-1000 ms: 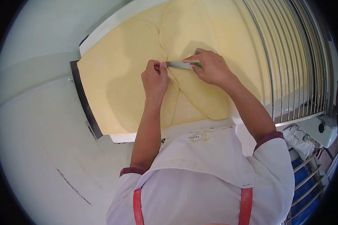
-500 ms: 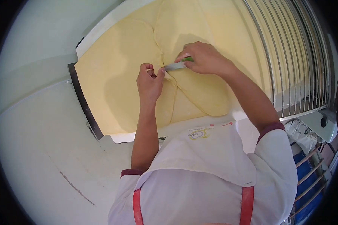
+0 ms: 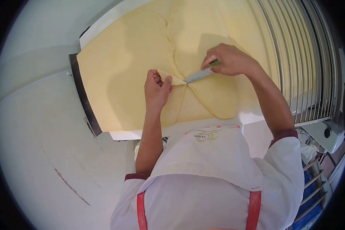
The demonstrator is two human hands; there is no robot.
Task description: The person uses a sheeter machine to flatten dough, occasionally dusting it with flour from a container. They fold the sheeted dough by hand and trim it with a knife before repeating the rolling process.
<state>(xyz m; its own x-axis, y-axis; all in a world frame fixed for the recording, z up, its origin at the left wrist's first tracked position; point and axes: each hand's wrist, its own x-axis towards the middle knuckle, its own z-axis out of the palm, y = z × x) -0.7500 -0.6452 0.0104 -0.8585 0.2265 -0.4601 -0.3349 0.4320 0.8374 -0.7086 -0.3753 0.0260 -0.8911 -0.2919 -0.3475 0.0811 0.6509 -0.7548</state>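
Observation:
A wide sheet of pale yellow dough (image 3: 130, 50) lies across the white machine bed, with overlapping folded edges running down its middle. My left hand (image 3: 157, 89) pinches a lifted flap of the dough between thumb and fingers, just left of the seam. In my right hand (image 3: 230, 59) is a knife (image 3: 199, 76) with a green handle and a broad pale blade. Its tip touches the dough at the end of the pinched flap, pointing down and left. Beneath the flap, several dough edges meet.
A metal bar guard (image 3: 295, 65) stands over the dough on the right. The bed's dark edge (image 3: 84, 97) is at the left. White bed surface (image 3: 128, 135) shows along the near side, close to my apron. A plastic bag (image 3: 307, 143) and a rack lie at lower right.
My left hand has lifted and pulled a dough flap to the left. The knife and my right hand have moved right and slightly down, showing more blade.

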